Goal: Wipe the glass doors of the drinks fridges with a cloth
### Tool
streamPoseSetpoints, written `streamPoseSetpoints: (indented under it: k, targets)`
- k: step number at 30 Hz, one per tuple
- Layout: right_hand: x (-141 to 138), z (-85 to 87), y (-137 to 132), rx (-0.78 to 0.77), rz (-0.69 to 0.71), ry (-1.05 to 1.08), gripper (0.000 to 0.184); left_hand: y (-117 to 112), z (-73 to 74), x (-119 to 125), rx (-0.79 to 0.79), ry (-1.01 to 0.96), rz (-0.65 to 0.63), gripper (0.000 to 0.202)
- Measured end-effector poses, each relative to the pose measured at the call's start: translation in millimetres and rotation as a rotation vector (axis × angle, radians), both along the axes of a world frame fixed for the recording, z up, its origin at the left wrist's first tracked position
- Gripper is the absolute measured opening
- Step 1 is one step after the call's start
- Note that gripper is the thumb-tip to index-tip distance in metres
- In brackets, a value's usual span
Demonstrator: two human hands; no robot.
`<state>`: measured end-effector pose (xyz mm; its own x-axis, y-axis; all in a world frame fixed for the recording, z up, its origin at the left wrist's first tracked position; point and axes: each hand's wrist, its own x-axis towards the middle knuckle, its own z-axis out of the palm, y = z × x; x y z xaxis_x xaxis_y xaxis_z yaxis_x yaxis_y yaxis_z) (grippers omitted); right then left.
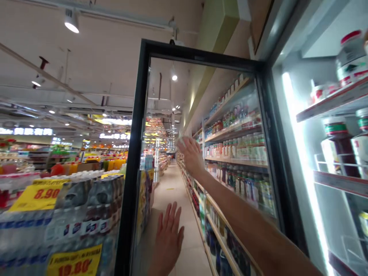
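Observation:
A glass door (145,126) with a black frame stands swung out from the lit cooler on the right. My right hand (194,157) is raised against the upper middle of the pane, arm stretched out. Its fingers are bent over what looks like a pale cloth, smeared by motion, so its edges are unclear. Lower down, my left hand (169,235) lies flat at the glass, fingers stretched and slightly spread, with nothing in it. Through the pane, or mirrored in it, appear an aisle and long shelves of bottles.
Cooler shelves (342,182) with bottles (336,145) stand close on the right, beside a bright light strip (304,168). At left are stacked packs of bottled drinks (86,222) with yellow price signs (37,194). Ceiling lamps (71,23) hang above.

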<state>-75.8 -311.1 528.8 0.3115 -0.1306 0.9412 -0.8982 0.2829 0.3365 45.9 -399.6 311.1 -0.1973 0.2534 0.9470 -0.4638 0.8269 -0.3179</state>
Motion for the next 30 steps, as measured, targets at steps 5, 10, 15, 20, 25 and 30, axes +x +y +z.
streamPoseSetpoints:
  k: [5,10,15,20,25,30]
  targets:
    - [24,-90.4,0,0.462,0.037,0.425,0.048,-11,12.4,51,0.184,0.14,-0.18,0.056]
    - [42,-50.9,-16,0.106,0.036,0.035,0.051,-20,11.5,80,0.235,0.12,-0.282,0.055]
    - [58,-94.3,-19,0.202,0.051,0.06,0.05,-18,6.0,86,0.174,0.065,-0.317,0.058]
    - [41,-227.9,17,0.51,0.094,0.397,0.038,-20,8.0,90,0.1,0.007,-0.251,0.06]
    - [23,-204.0,24,0.249,0.015,0.117,0.045,-21,-0.8,65,0.131,0.0,-0.143,0.055]
    - [6,-198.0,30,0.08,-0.022,-0.018,0.045,-1,-14.4,28,0.183,0.054,-0.04,0.049]
